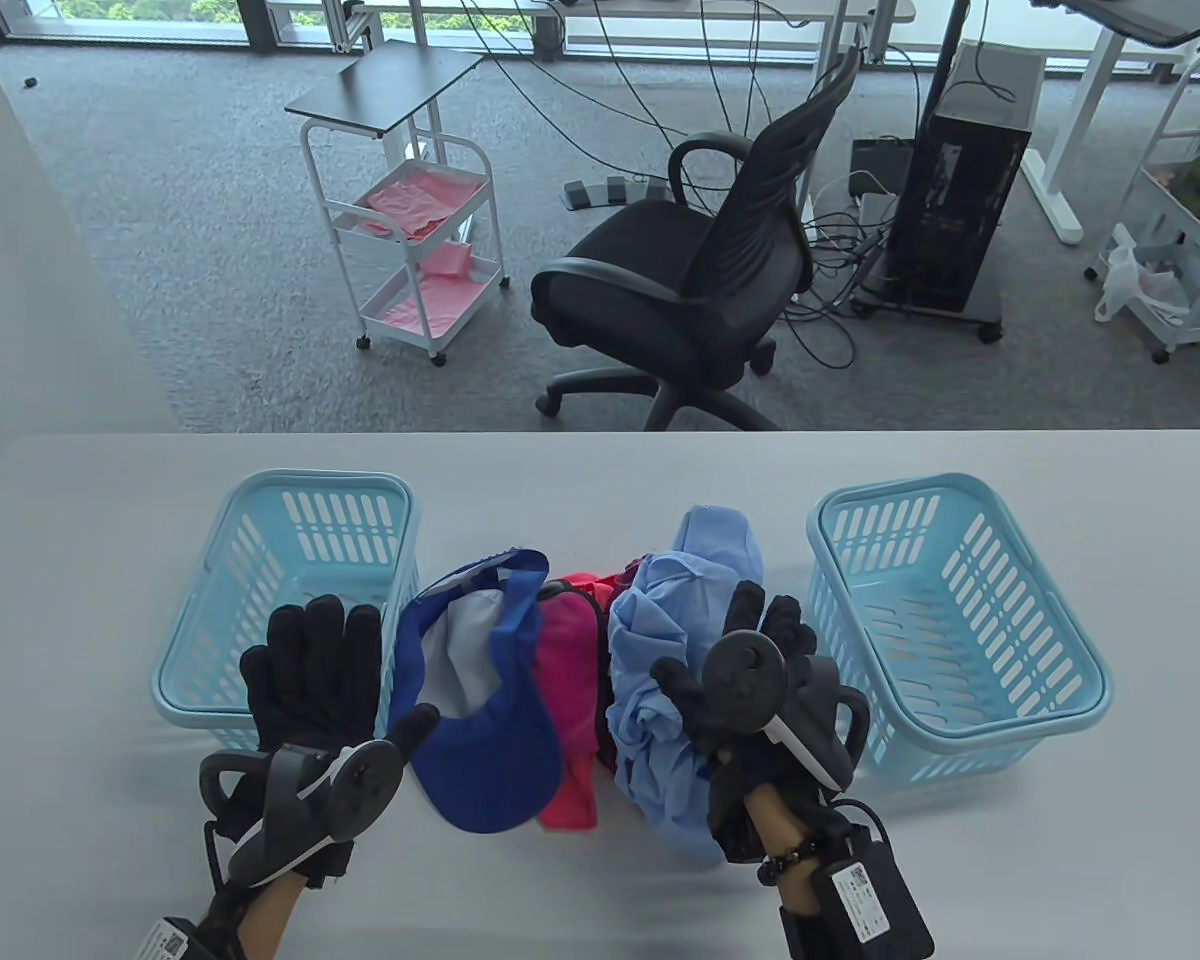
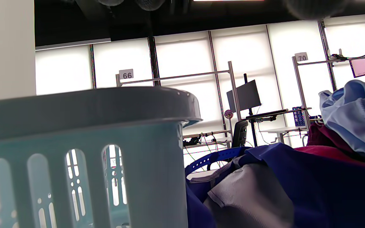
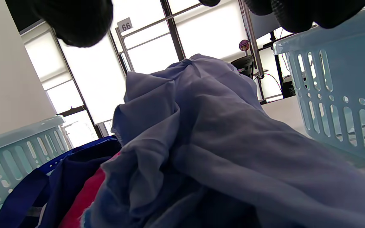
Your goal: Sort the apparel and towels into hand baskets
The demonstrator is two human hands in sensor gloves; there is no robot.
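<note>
A pile of clothing lies between two light blue baskets. It holds a blue cap (image 1: 490, 720), a pink-red cloth (image 1: 570, 690) and a crumpled light blue garment (image 1: 660, 640). My left hand (image 1: 310, 670) hovers open with fingers spread over the near rim of the left basket (image 1: 260, 500), beside the cap. My right hand (image 1: 760, 650) hovers open above the light blue garment, next to the right basket (image 1: 960, 600). Neither hand holds anything. The right wrist view shows the garment (image 3: 208, 133) close below my fingertips (image 3: 74, 19). The left wrist view shows the basket wall (image 2: 74, 158) and cap (image 2: 296, 183).
The white table (image 1: 110, 800) ends at its far edge (image 1: 600, 433). Beyond it stand a black office chair (image 1: 700, 270), a white cart (image 1: 410, 240) and a computer tower (image 1: 960, 180) on the carpet. Both baskets look empty.
</note>
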